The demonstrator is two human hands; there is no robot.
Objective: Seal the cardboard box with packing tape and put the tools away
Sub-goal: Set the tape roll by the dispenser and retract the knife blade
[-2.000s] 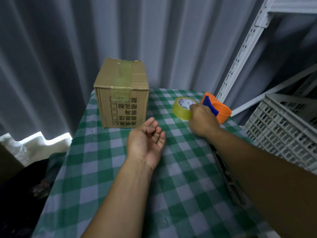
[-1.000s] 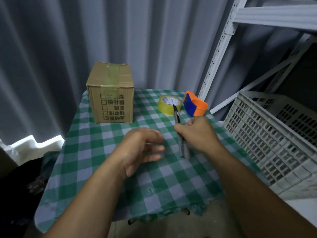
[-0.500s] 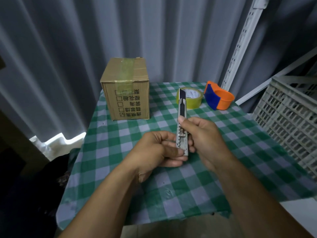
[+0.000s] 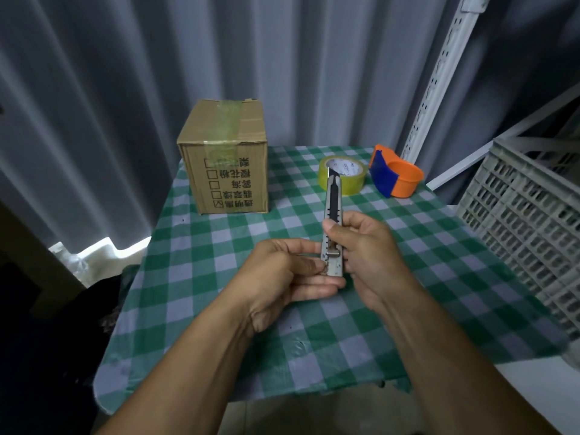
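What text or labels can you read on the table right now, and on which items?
Cardboard box, front face: five lines of printed characters beside check boxes, all upside down; the lowest box is crossed. I cannot read them reliably.
Tape roll, inner core: small print, too blurred to read.
Utility knife: no lettering visible.
Orange dispenser: no lettering visible.

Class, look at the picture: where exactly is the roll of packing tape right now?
The tape roll lies flat on the checked table, far right side, between the cardboard box and the orange dispenser.
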